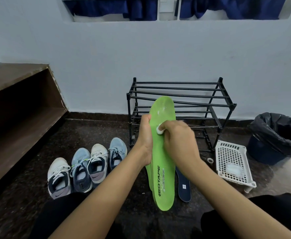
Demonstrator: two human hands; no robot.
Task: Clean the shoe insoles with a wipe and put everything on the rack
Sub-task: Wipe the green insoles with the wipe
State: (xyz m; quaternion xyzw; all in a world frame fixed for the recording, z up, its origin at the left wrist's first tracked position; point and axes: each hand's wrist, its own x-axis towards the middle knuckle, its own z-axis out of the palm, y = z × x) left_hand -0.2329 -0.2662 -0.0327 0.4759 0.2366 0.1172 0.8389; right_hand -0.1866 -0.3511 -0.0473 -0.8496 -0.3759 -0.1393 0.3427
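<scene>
A bright green insole (162, 178) with printed lettering stands nearly upright in front of me, toe end up. My left hand (145, 140) grips its left edge around the middle. My right hand (179, 140) pinches a small white wipe (159, 129) and presses it against the green surface. White smears mark the toe area. The edge of a second green insole (148, 171) shows behind the first. A dark blue insole (184, 187) lies on the floor to the right. The black metal rack (181, 102) stands behind against the wall.
Several sneakers (87, 168) sit in a row on the dark floor at the left. A white perforated tray (232, 161) with white wipes lies at the right, beside a blue bin with a black bag (277, 137). A brown wooden shelf (20, 107) stands at the far left.
</scene>
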